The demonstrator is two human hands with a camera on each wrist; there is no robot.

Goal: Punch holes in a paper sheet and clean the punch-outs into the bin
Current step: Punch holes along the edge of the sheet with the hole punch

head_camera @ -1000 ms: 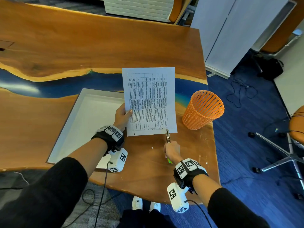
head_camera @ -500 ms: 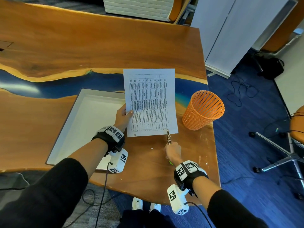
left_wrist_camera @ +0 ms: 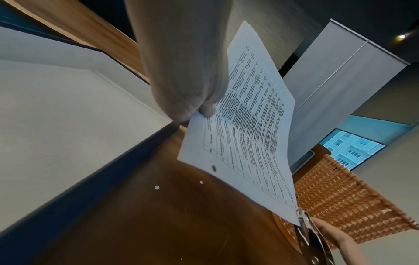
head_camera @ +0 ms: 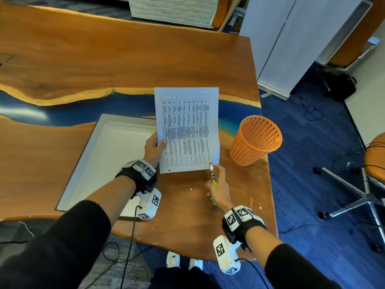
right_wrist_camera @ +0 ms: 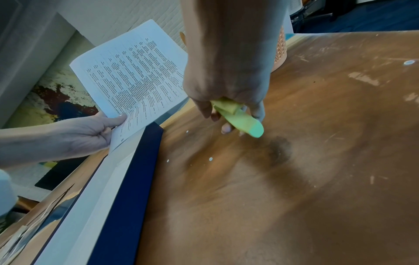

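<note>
One paper sheet (head_camera: 187, 130), already bearing one hole (head_camera: 169, 170), is pinched by the left hand (head_camera: 153, 148) above the counter (head_camera: 187, 215). The right hand's (head_camera: 218, 190) grip wraps one punch (head_camera: 212, 173) at the sheet's near right corner. Three punch-outs (right_wrist_camera: 210, 159) lie near the counter's near edge; one orange bin (head_camera: 255, 140) stands at its right edge.

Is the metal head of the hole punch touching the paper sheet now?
Touching. In the left wrist view the hole punch has its metal head closed over the near corner of the paper sheet, with no gap; the head view agrees.
</note>
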